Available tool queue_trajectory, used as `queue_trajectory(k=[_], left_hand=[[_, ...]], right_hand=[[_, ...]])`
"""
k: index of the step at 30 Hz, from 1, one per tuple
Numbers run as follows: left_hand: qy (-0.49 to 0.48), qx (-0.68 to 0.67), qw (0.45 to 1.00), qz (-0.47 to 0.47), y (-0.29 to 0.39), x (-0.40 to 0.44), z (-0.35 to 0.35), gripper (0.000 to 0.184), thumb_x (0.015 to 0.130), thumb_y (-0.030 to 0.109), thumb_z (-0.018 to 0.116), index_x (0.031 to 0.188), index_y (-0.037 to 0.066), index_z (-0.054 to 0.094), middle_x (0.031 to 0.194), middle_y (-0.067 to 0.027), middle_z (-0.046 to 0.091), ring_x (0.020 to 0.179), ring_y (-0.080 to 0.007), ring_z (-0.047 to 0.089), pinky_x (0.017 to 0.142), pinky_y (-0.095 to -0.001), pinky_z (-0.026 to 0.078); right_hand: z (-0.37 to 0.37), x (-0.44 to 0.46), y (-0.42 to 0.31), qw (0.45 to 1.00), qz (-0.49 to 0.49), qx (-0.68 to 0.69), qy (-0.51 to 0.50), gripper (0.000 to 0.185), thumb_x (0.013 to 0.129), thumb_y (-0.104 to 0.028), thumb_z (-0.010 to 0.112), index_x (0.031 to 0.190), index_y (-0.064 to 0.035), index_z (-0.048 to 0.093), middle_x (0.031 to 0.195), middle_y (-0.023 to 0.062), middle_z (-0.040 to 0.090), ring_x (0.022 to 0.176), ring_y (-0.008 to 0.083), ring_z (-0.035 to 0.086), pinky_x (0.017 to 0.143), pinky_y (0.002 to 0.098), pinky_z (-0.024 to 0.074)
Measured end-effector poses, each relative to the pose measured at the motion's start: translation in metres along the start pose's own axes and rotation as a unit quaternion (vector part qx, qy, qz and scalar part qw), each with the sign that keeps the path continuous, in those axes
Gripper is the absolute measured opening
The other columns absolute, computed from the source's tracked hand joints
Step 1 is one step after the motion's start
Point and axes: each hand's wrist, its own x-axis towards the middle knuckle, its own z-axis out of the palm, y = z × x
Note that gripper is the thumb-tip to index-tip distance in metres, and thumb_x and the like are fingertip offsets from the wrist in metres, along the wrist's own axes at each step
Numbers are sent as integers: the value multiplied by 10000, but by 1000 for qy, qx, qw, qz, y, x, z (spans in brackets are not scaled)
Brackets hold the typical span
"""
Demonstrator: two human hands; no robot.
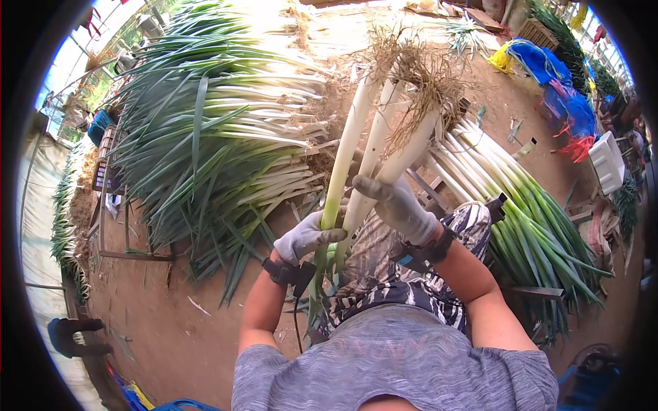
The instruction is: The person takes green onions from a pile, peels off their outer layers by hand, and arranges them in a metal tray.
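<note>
The brown floor spreads under everything. On it, a big pile of leeks fills the upper left of the frame, green leaves to the left, white ends to the right. At right of center a bundle of leeks slants down to the right on a metal rack, roots at its upper end. In the middle, three leeks are held up between pile and bundle, tangled roots at the top, green ends at the bottom by the striped trousers. Blue bags lie at upper right, with a white crate below them. A person is at lower left. The left hand, gloved in gray, is closed around the lower stalks. The right hand, also gloved, is higher, curled round the rightmost stalk, its thumb across the front.
</note>
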Motion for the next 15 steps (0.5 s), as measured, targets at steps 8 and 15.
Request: queue_trajectory(k=[8, 15], left_hand=[[-103, 101, 986, -84, -18, 18, -24, 674, 771, 325, 758, 1306, 39, 464, 1128, -32, 548, 1024, -135, 497, 888, -277, 412], [278, 356, 853, 261, 20, 12, 38, 804, 642, 330, 839, 1297, 58, 459, 1240, -133, 469, 1114, -225, 488, 910, -346, 430]], right_hand=[[6, 27, -45, 996, -78, 33, -8, 523, 784, -181, 699, 1210, 33, 482, 1072, 110, 590, 943, 192, 605, 840, 344, 509], [5, 33, -30, 982, -95, -75, 146, 408, 751, -46, 632, 1136, 5, 508, 921, 43, 587, 852, 129, 575, 770, 276, 478]])
